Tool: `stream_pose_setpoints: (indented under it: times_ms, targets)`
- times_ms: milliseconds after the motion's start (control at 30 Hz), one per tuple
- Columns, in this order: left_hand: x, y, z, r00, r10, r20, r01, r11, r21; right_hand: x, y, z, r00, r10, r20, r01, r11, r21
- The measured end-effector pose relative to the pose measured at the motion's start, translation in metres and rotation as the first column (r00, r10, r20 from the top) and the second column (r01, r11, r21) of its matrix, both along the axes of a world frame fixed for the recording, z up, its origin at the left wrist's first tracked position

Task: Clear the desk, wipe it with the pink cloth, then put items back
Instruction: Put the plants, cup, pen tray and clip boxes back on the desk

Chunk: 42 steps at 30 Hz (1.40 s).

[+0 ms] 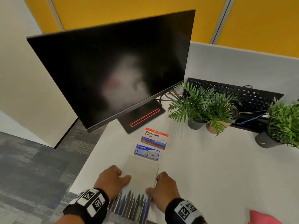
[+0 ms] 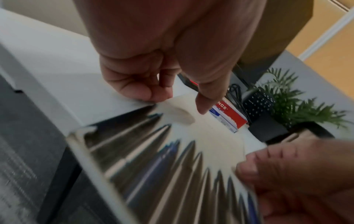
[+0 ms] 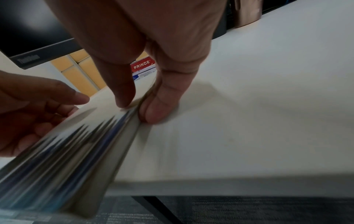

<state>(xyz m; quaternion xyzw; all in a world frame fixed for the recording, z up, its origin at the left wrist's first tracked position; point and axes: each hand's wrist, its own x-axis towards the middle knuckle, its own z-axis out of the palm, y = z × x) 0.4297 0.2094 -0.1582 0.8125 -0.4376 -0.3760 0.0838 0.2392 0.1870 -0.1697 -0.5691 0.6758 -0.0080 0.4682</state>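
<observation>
White tabletop [image 1: 202,167] carried everything. Both hands were on a flat pack of pens [image 1: 137,183] at the near edge: cream card over the far part, clear plastic over the pen tips on the near part, which overhung the edge. Left hand [image 1: 111,180] gripped the pack's left side, thumb lying on the card, other fingers [image 2: 138,89] curled down at the edge. Right hand [image 1: 163,186] pinched the right side, thumb on top and fingers [image 3: 159,106] curled against the edge. The wrist views were motion-blurred, so I couldn't tell if the pack lay flat or was lifted a bit. Just past the pack sat a blue staple box [image 1: 146,152], then a red-and-white "Double Clip" box [image 1: 155,139], the two close in a row running toward the monitor stand [image 1: 142,116]. Monitor [image 1: 110,70] was dark and stood at the far left. Right of the stand were two small potted plants [image 1: 200,104], pots side by side, and a third plant [image 1: 281,123] farther right. A black keyboard [image 1: 234,94] lay behind the plants with cables around it. Pink cloth [image 1: 262,217] was at the near right corner of the head view, on the tabletop, well apart from both hands. Grey divider and yellow panels behind.
</observation>
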Motion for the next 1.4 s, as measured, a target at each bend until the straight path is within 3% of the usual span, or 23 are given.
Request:
stream_pose_setpoints:
  times_ms: [167,267,333,433,500,567,633,700,800,900,1067,1133,1200,1267,1400]
  targets:
    - [-0.009,0.010,0.004,0.974,-0.088,-0.208,0.087,0.996,-0.012,-0.013,0.010,0.004,0.999,-0.006,0.036,0.005,1.000,0.007]
    - [-0.026,0.007,0.024,0.921,-0.103,-0.376,0.086,0.994,-0.061,-0.028,0.015,0.010,0.991,-0.098,0.094,0.097,0.995,0.009]
    - [-0.046,-0.003,0.043,0.868,-0.114,-0.483,0.092,0.993,-0.070,-0.050,0.014,0.017,0.974,-0.177,0.141,0.179,0.984,-0.004]
    - [-0.084,-0.023,0.063,0.723,-0.074,-0.687,0.066,0.997,-0.038,-0.097,0.007,0.034,0.938,-0.262,0.229,0.278,0.960,-0.040]
    - [-0.116,-0.040,0.069,0.637,-0.039,-0.770,0.061,0.998,-0.001,-0.134,0.003,0.044,0.863,-0.360,0.354,0.387,0.922,-0.005]
    - [-0.150,-0.057,0.070,0.585,-0.007,-0.811,0.047,0.999,0.026,-0.168,-0.003,0.048,0.735,-0.466,0.493,0.470,0.874,0.126]
    - [-0.191,-0.075,0.066,0.563,0.009,-0.827,0.045,0.998,0.042,-0.205,-0.010,0.050,0.593,-0.539,0.599,0.504,0.828,0.246]
    - [-0.228,-0.089,0.063,0.562,0.005,-0.827,0.070,0.996,0.054,-0.238,-0.018,0.048,0.553,-0.545,0.629,0.540,0.810,0.227]
    - [-0.281,-0.108,0.055,0.601,-0.003,-0.799,0.125,0.988,0.090,-0.286,-0.039,0.033,0.587,-0.581,0.563,0.649,0.754,0.102]
    - [-0.318,-0.127,0.039,0.684,-0.003,-0.730,0.133,0.984,0.120,-0.321,-0.069,0.016,0.603,-0.619,0.503,0.705,0.709,0.027]
    - [-0.351,-0.159,0.020,0.758,-0.011,-0.653,0.071,0.995,0.066,-0.350,-0.121,0.004,0.726,-0.574,0.378,0.641,0.764,-0.070]
    - [-0.357,-0.171,0.009,0.855,-0.083,-0.512,0.106,0.994,0.016,-0.356,-0.137,0.005,0.812,-0.523,0.258,0.566,0.814,-0.133]
    - [-0.361,-0.173,0.005,0.938,-0.293,-0.186,0.293,0.956,-0.030,-0.362,-0.142,0.008,0.909,-0.416,0.022,0.411,0.889,-0.201]
    - [-0.365,-0.167,0.003,0.888,-0.459,0.041,0.460,0.888,-0.019,-0.364,-0.135,0.007,0.955,-0.272,-0.117,0.237,0.939,-0.248]
    - [-0.370,-0.157,-0.009,0.774,-0.611,0.167,0.618,0.786,0.009,-0.365,-0.119,-0.008,0.980,-0.037,-0.198,-0.021,0.958,-0.285]
